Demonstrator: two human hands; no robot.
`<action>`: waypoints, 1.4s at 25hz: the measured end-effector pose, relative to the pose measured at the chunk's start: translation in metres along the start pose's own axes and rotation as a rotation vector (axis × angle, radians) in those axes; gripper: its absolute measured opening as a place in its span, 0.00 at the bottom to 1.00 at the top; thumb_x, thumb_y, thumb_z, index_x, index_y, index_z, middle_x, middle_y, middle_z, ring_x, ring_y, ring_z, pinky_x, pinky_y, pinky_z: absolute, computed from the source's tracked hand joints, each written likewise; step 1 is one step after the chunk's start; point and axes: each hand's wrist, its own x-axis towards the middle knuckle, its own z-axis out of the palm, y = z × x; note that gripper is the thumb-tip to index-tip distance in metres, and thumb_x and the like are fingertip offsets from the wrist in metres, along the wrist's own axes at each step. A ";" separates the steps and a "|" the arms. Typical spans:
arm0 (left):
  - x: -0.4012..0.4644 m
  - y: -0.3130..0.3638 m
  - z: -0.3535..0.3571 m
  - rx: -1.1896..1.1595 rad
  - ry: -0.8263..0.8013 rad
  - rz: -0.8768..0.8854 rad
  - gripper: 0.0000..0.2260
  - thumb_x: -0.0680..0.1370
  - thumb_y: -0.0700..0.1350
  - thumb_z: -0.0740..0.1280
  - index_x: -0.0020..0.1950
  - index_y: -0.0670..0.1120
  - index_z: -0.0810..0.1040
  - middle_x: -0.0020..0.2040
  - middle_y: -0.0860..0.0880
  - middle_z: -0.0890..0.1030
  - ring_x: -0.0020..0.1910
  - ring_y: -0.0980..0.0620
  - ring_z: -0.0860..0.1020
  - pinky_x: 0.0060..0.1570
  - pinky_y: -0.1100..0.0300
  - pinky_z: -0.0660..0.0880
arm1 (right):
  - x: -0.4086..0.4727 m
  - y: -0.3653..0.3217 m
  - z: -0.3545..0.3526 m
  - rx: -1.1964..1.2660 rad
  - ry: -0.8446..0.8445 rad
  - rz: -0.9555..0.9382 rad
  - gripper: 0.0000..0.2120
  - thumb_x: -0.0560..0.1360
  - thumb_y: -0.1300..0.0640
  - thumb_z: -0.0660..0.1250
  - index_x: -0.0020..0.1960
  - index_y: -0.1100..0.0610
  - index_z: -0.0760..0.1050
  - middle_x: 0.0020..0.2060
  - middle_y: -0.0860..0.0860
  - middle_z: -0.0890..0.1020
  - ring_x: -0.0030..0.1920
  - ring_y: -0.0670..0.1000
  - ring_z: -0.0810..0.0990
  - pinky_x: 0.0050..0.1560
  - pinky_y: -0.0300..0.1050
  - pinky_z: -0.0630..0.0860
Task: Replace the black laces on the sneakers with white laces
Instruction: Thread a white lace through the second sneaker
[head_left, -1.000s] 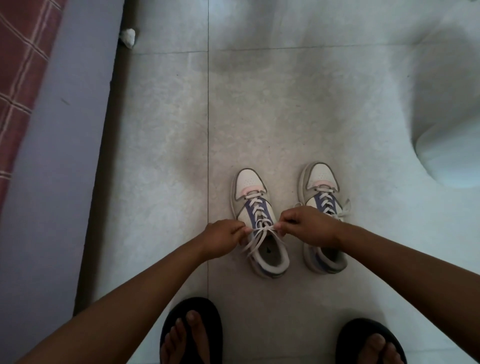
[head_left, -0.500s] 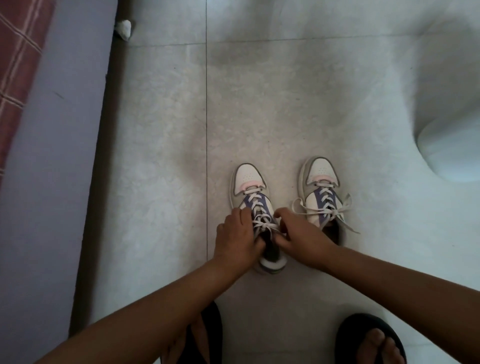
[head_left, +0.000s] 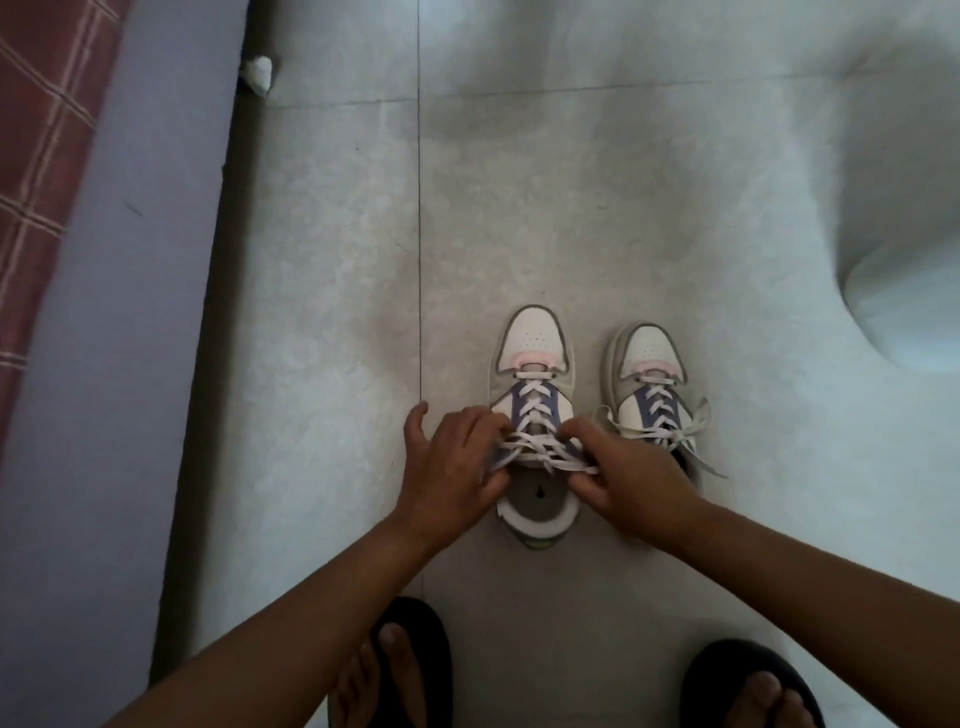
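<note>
Two white sneakers with blue and pink trim stand side by side on the tiled floor, toes pointing away from me. The left sneaker (head_left: 534, 340) carries a white lace (head_left: 535, 447) whose ends cross over its opening. My left hand (head_left: 452, 467) pinches the lace at the left of the tongue, and my right hand (head_left: 631, 480) pinches it at the right. The right sneaker (head_left: 647, 358) has a white lace tied in a loose bow (head_left: 670, 431); my right wrist hides its heel. No black lace is in view.
A bed edge with a purple sheet (head_left: 104, 364) and a red checked blanket (head_left: 36, 156) runs along the left. A crumpled white scrap (head_left: 258, 73) lies by it. A white rounded object (head_left: 909, 306) sits at the right. My feet in black sandals (head_left: 410, 670) are below.
My hands, first pulling the lace ends apart, closed in over the left sneaker's tongue and now work the lace there. My right hand moved off the right sneaker, baring its bow.
</note>
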 end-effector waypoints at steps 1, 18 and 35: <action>0.004 -0.003 0.001 0.016 -0.044 -0.013 0.17 0.69 0.47 0.70 0.57 0.47 0.75 0.52 0.50 0.79 0.51 0.49 0.79 0.63 0.39 0.62 | 0.008 -0.003 0.001 0.003 -0.018 0.033 0.17 0.73 0.51 0.65 0.60 0.49 0.67 0.45 0.49 0.82 0.43 0.55 0.81 0.37 0.42 0.68; -0.031 0.035 0.022 -0.499 -0.231 -0.163 0.14 0.71 0.38 0.72 0.55 0.41 0.77 0.71 0.45 0.57 0.70 0.52 0.61 0.66 0.77 0.52 | -0.048 0.022 -0.002 0.145 0.045 0.328 0.14 0.77 0.56 0.64 0.62 0.56 0.73 0.52 0.53 0.81 0.52 0.56 0.79 0.51 0.49 0.73; 0.031 0.014 0.002 -0.333 -0.374 -0.038 0.23 0.77 0.47 0.65 0.71 0.47 0.65 0.71 0.48 0.67 0.68 0.50 0.69 0.64 0.59 0.67 | -0.001 0.015 0.019 -0.315 -0.138 0.292 0.25 0.74 0.38 0.59 0.69 0.43 0.64 0.61 0.52 0.68 0.62 0.56 0.66 0.53 0.45 0.70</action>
